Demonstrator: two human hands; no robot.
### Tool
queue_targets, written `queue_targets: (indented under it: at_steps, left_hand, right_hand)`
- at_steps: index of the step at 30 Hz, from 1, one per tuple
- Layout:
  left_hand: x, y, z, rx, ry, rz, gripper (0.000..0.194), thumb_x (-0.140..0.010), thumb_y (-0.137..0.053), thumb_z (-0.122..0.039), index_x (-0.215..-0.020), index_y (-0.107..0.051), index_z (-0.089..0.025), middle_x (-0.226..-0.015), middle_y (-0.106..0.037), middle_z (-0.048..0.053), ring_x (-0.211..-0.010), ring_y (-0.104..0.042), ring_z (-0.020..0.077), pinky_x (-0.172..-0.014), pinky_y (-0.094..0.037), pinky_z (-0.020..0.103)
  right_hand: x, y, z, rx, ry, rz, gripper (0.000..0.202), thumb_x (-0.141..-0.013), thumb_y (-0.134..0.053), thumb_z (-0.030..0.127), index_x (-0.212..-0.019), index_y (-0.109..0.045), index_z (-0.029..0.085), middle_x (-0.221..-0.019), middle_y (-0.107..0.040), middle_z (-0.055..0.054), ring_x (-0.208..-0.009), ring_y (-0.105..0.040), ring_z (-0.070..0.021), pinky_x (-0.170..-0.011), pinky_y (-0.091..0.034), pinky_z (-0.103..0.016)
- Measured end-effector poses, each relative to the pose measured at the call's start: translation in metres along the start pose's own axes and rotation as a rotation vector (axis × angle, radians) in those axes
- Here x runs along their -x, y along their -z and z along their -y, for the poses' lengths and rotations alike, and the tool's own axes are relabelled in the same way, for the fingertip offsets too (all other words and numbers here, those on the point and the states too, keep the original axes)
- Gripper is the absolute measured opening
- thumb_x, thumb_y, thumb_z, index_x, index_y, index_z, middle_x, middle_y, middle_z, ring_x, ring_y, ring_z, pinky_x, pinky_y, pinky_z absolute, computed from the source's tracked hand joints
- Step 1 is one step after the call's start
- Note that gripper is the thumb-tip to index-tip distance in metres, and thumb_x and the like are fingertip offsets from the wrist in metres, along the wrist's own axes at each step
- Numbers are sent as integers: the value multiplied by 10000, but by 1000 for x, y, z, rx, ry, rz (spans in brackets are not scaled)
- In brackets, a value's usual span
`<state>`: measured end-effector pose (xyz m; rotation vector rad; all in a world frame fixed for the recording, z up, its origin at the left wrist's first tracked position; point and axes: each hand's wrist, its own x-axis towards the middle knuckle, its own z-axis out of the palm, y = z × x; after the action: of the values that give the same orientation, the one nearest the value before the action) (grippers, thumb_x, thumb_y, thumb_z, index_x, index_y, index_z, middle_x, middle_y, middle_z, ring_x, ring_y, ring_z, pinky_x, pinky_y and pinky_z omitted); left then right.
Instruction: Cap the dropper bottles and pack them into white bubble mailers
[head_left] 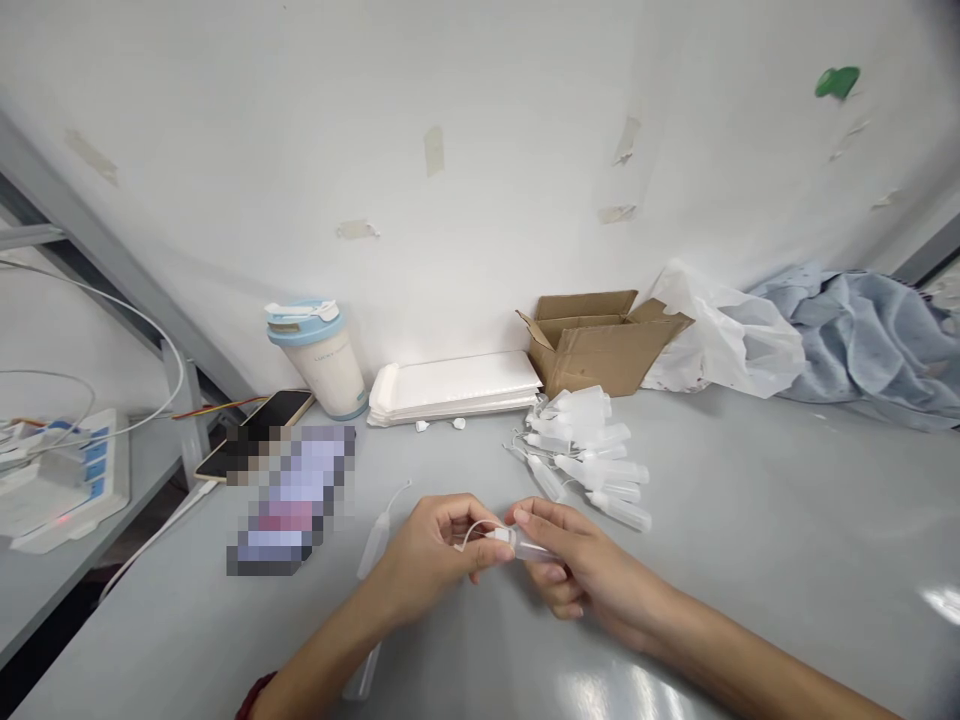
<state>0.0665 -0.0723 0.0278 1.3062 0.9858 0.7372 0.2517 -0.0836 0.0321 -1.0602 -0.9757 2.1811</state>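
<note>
We see a big grey table (750,520) with a white wall (480,130) behind it. Bits of old tape (433,150) stick to the wall. In the middle, our left hand (431,555) and right hand (570,560) meet just above the table. Together they hold one small clear tube (529,545) with a white cap (501,536) and a thin loop on it. The left fingers pinch the cap end, and the right fingers are closed around the tube body. A pile of the same tubes (589,455) lies near, just past the right hand. One more tube (375,540) lies flat by the left hand. At the back stand a cup with a blue lid (319,355), a stack of white trays (454,388) and an open cardboard box (600,340). A white plastic bag (724,330) and blue cloth (862,340) lie at the right. A phone (259,430) lies at the left, near a power strip (60,480) with white cords
</note>
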Motion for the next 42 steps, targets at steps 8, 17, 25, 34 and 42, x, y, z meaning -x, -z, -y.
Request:
queue_targets:
  at_steps: [8,17,25,34,42]
  left_hand:
    - [0,-2,1,42,-12,4,242,-685,-731,-301,-853,-658,-143,-648,-561,-30,-586,-496,97,-581,-425,226]
    - [6,-8,-8,-327,-21,-69,342,-860,-493,-403,-649,-597,-155,-553,-532,-25,-541,-523,116,-534,-419,210]
    - [8,-11,-8,-363,-132,-57,262,-868,-501,-348,-1071,-580,-202,-907,-640,33,-759,-587,155,-656,-469,240]
    - [9,-12,-9,-391,-108,-58,199,-859,-494,-317,-807,-619,-171,-652,-577,-11,-596,-526,127,-571,-425,220]
    - [10,-12,-11,-518,-178,-98,253,-868,-480,-338,-758,-637,-174,-695,-623,12,-650,-544,144,-572,-393,222]
  right_hand:
    - [-6,4,0,-77,-26,24,291,-863,-538,444,-790,-359,226,-495,-292,119,-408,-108,-32,-393,-120,-170]
    - [-4,4,0,-75,-13,17,294,-851,-552,459,-797,-383,224,-481,-274,121,-403,-106,-33,-388,-123,-166]
    - [-4,4,0,-57,-5,1,306,-844,-552,482,-803,-390,226,-481,-253,123,-410,-98,-37,-388,-114,-167]
    - [-2,1,-3,-13,4,35,321,-843,-546,499,-803,-373,231,-473,-261,127,-402,-115,-36,-393,-120,-171]
    - [-3,0,-3,35,58,40,310,-846,-529,520,-872,-405,237,-467,-243,130,-398,-126,-43,-396,-142,-170]
